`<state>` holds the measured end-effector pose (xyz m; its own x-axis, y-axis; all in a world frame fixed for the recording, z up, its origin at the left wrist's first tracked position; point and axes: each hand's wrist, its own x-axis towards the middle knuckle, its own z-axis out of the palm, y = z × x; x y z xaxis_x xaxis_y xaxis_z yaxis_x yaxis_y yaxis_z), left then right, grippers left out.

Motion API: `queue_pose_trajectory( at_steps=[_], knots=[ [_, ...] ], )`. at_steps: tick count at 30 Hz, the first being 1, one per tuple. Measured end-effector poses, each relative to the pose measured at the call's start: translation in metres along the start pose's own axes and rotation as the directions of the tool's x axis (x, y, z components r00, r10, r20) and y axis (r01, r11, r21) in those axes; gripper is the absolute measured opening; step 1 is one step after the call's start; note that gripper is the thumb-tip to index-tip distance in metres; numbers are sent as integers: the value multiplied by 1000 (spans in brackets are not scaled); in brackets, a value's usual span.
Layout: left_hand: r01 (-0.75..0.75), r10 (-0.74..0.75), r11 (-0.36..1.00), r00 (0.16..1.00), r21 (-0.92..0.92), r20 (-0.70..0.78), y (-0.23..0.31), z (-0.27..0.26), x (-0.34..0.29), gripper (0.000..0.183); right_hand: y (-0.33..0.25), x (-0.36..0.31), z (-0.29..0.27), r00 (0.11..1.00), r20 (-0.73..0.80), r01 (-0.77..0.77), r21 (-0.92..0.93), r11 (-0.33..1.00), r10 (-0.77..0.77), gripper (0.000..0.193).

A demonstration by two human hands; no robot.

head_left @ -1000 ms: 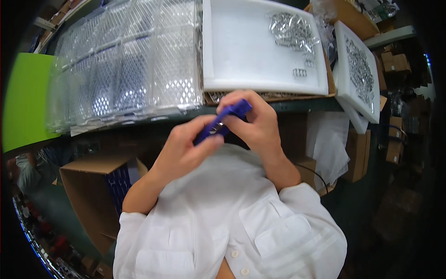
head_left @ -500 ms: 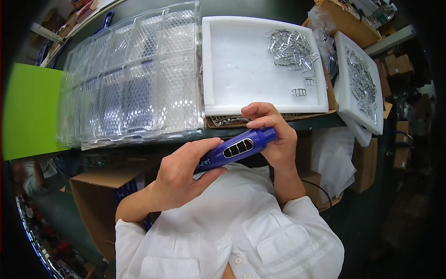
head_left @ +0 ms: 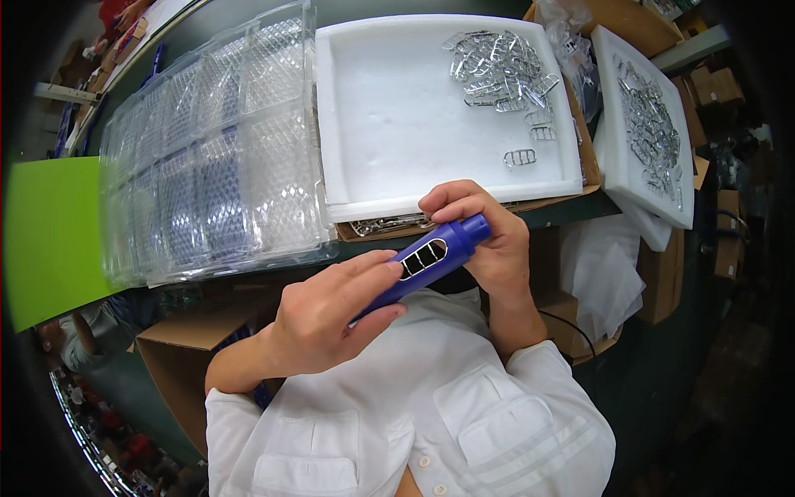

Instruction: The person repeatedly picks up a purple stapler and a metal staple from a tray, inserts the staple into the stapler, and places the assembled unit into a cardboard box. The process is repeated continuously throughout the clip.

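Below the white foam tray (head_left: 397,124), both hands' fingers (head_left: 451,199) close on the blue handle (head_left: 422,263); the left hand (head_left: 327,319) should steady it while the right hand (head_left: 484,240) seats its insert squarely.

Dark green workbench (head_left: 248,16): stacked clear plastic blister trays (head_left: 215,166) at left, white foam tray (head_left: 414,124) at centre on flat cardboard (head_left: 580,178), second foam tray (head_left: 642,124) at right overhanging edge.

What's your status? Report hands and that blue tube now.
Left hand and right hand both gripping the blue tube. Tube held tilted above the lap, off the table. Nothing in the way.
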<state>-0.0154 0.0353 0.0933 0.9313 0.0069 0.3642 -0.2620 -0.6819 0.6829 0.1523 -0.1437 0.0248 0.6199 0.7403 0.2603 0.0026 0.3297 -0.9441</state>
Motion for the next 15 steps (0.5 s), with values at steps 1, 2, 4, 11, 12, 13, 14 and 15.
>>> queue_pose_trajectory(
  at_steps=[1,2,4,11,12,13,14,15],
  knots=[
    [-15,15,1000,1000,15,6,0,2,1,55,-1,0,-2,1000,0,4,9,1000,-4,39],
    [-30,30,999,999,29,11,-1,3,2,55,-1,0,-4,1000,12,11,7,1000,-11,39],
    [-51,49,996,998,72,27,-1,6,4,54,-2,0,-8,999,33,23,0,1000,-23,40],
    [-79,69,986,995,149,70,4,12,14,47,-6,-5,-16,1000,17,21,-37,999,-20,38],
    [-84,71,984,994,159,86,5,11,15,47,-7,-5,-16,1000,22,19,-46,999,-18,38],
    [-79,66,986,994,149,89,5,10,15,47,-8,-7,-17,1000,25,14,-56,998,-12,38],
    [-74,61,987,994,139,93,5,10,15,47,-10,-7,-17,1000,26,12,-59,998,-10,37],
    [-68,56,989,994,130,96,5,10,14,47,-11,-7,-18,1000,27,10,-61,998,-8,36]
  ],
)
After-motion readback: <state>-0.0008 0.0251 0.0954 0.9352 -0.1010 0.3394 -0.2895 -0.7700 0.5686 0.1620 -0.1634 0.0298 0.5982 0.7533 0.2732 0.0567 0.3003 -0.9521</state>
